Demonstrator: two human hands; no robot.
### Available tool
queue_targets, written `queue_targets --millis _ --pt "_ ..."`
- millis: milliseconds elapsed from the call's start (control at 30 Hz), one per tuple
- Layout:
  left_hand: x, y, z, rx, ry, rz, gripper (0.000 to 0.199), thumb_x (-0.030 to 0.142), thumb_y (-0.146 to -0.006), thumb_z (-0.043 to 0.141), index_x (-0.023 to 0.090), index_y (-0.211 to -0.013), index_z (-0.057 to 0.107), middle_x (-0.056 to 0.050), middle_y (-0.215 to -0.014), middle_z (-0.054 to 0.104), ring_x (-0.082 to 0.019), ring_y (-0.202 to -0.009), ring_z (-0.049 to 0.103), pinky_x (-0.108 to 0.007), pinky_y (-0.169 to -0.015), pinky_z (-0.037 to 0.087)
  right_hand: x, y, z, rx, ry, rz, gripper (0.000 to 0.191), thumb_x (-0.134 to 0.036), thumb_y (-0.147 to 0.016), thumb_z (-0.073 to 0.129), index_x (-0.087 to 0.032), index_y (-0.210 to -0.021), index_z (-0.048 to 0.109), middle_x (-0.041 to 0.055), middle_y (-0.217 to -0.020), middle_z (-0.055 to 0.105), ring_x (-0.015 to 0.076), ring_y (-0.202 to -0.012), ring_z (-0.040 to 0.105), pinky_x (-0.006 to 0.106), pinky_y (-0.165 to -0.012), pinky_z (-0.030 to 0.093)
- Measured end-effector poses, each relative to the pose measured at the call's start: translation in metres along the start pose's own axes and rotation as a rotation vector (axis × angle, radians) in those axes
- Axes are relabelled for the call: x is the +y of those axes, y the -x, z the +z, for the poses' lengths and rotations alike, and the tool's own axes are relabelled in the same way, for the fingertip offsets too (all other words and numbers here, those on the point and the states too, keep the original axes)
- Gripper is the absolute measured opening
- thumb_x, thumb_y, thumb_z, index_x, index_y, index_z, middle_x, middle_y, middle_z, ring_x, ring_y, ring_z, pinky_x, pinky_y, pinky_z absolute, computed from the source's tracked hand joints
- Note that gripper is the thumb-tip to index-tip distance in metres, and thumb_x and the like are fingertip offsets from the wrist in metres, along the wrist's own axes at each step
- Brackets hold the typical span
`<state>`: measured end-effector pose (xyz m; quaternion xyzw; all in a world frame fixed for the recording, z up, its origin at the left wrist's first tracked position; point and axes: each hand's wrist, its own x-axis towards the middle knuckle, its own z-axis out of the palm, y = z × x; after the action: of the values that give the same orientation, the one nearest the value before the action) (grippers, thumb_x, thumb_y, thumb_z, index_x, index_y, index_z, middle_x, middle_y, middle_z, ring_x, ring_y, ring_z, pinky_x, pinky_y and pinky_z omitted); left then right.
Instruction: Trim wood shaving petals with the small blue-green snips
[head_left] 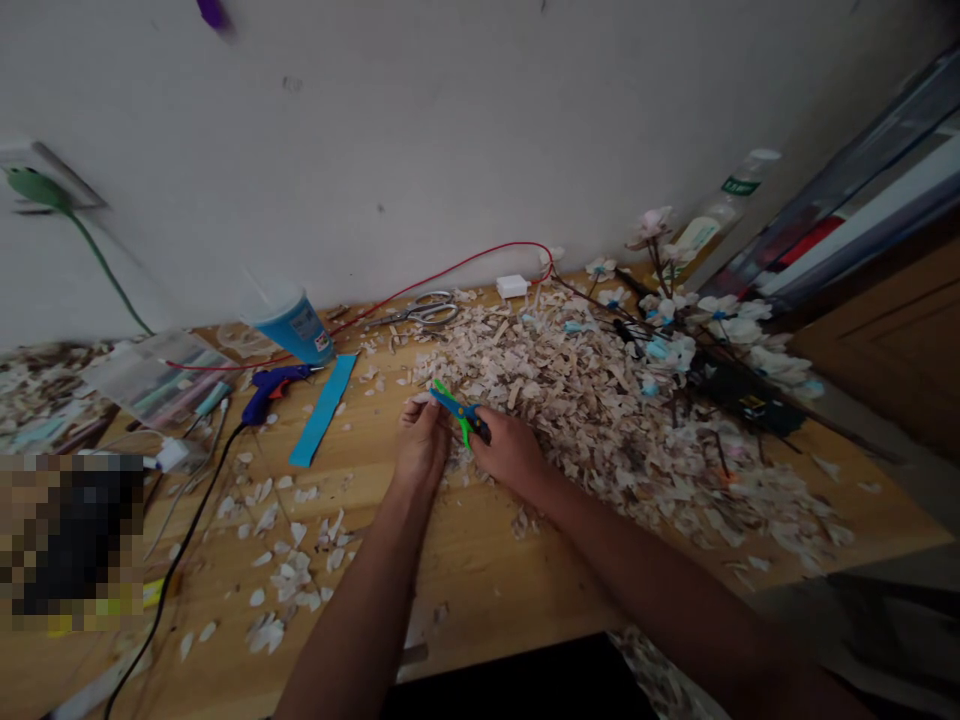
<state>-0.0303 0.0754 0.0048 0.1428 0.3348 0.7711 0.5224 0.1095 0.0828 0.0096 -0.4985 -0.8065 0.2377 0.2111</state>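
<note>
My right hand [504, 445] is closed on the handles of small blue and green scissors [456, 408], whose blades point up and to the left. Close beside the blade tips, my left hand [421, 435] pinches a small pale petal-like piece [421, 398]. Behind and to the right of both hands spreads a big heap of dry, pale scraps [555, 380]. Loose white petals [292, 580] are scattered over the wooden table [360, 520] on the left.
A blue glue gun [270, 390], a blue strip [324, 410], a blue cup [296, 325] and a plastic box [161, 375] stand or lie left. Metal scissors [431, 310] lie behind. Flowering branches [675, 320] and a bottle [712, 220] are at the right.
</note>
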Motion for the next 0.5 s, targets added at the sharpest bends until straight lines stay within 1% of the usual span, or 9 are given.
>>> queue_targets --millis 100,200,267,333,500 --pt "0.0023 0.0008 0.0006 0.015 -0.001 0.016 0.033 0.021 -0.055 0.095 0.017 -0.073 0.068 0.004 -0.071 0.069 -0.007 -0.065 0.063 -0.017 -0.066 0.052 -0.0004 0.0018 0.0005 0.004 0.013 -0.055 0.024 -0.026 -0.082 0.06 -0.02 -0.105 0.058 0.0081 -0.102 0.068 0.0228 -0.091 0.062 0.03 -0.076 0.042" --pt "0.004 0.0034 -0.0005 0.0 -0.056 -0.026 0.031 0.027 -0.062 0.092 0.018 -0.076 0.066 0.005 -0.067 0.065 -0.007 -0.056 0.059 -0.017 -0.052 0.048 -0.0009 0.0036 0.0021 0.006 0.029 -0.096 0.027 -0.027 -0.081 0.059 -0.018 -0.107 0.055 0.0107 -0.107 0.065 0.0249 -0.097 0.06 0.033 -0.08 0.044" --pt "0.0039 0.005 -0.0009 -0.008 -0.089 -0.054 0.032 0.03 -0.064 0.091 0.019 -0.078 0.065 0.006 -0.066 0.064 -0.007 -0.051 0.057 -0.017 -0.043 0.042 -0.0006 0.0038 0.0028 0.01 0.019 -0.095 0.028 -0.027 -0.081 0.058 -0.018 -0.107 0.054 0.0109 -0.106 0.065 0.0249 -0.096 0.06 0.033 -0.08 0.044" --pt "0.003 0.006 -0.0005 -0.003 -0.103 -0.071 0.034 0.03 -0.062 0.092 0.019 -0.079 0.064 0.006 -0.066 0.065 -0.008 -0.05 0.057 -0.016 -0.04 0.038 0.0001 0.003 0.0024 0.012 -0.008 -0.079 0.027 -0.027 -0.082 0.058 -0.018 -0.107 0.055 0.0101 -0.104 0.065 0.0242 -0.094 0.061 0.033 -0.079 0.044" --pt "0.0008 0.0067 0.0019 -0.017 -0.143 -0.126 0.035 0.033 -0.06 0.091 0.018 -0.077 0.064 0.003 -0.061 0.067 -0.01 -0.045 0.058 -0.018 -0.042 0.042 0.0017 0.0004 -0.0016 -0.016 -0.058 -0.06 0.017 -0.028 -0.083 0.057 -0.021 -0.098 0.058 0.0061 -0.094 0.067 0.0206 -0.083 0.06 0.029 -0.072 0.039"
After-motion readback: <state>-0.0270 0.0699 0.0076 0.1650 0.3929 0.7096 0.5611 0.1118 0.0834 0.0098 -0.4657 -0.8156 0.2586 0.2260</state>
